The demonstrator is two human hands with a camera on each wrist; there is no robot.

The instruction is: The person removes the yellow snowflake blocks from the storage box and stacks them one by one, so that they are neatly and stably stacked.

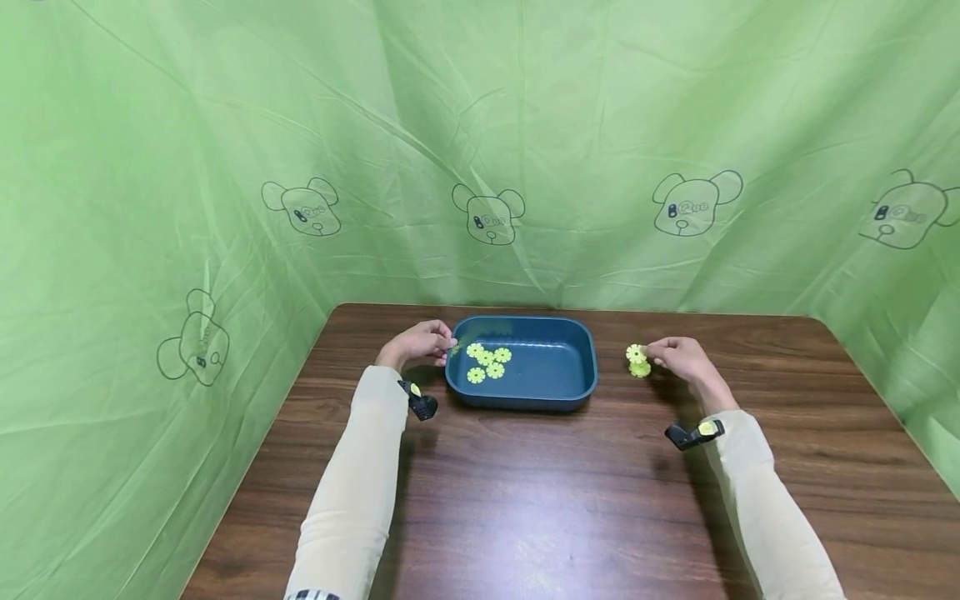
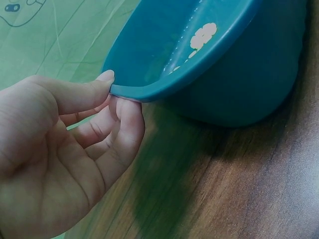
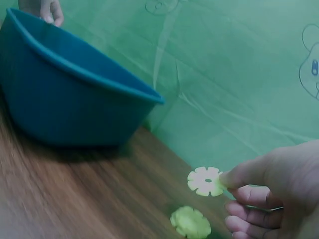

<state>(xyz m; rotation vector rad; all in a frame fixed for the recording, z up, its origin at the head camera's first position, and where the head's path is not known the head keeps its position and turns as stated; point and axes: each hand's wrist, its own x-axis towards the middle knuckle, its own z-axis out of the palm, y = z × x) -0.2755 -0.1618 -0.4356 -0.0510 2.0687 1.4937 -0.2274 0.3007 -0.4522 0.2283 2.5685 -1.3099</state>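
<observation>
A blue rectangular basin (image 1: pixel 525 403) stands on the table, with several yellow-green flower-shaped pieces (image 1: pixel 495 370) lying on its floor toward the left. My left hand (image 1: pixel 422 342) pinches the basin's left rim; in the left wrist view the thumb lies on top of the rim (image 2: pixel 149 93) and fingers curl beneath it. To the right of the basin, my right hand (image 1: pixel 681 358) pinches one flower-shaped disc (image 3: pixel 204 181) by its edge, a small hole at the disc's centre. Just below that disc, more of the same pieces (image 3: pixel 190 222) lie on the table, apparently stacked.
The brown wooden table (image 1: pixel 480 500) ends at the back against a green cloth curtain (image 1: pixel 585 125) printed with bear faces. The curtain also closes off the left and right sides. Each wrist wears a black camera mount (image 1: pixel 693 433).
</observation>
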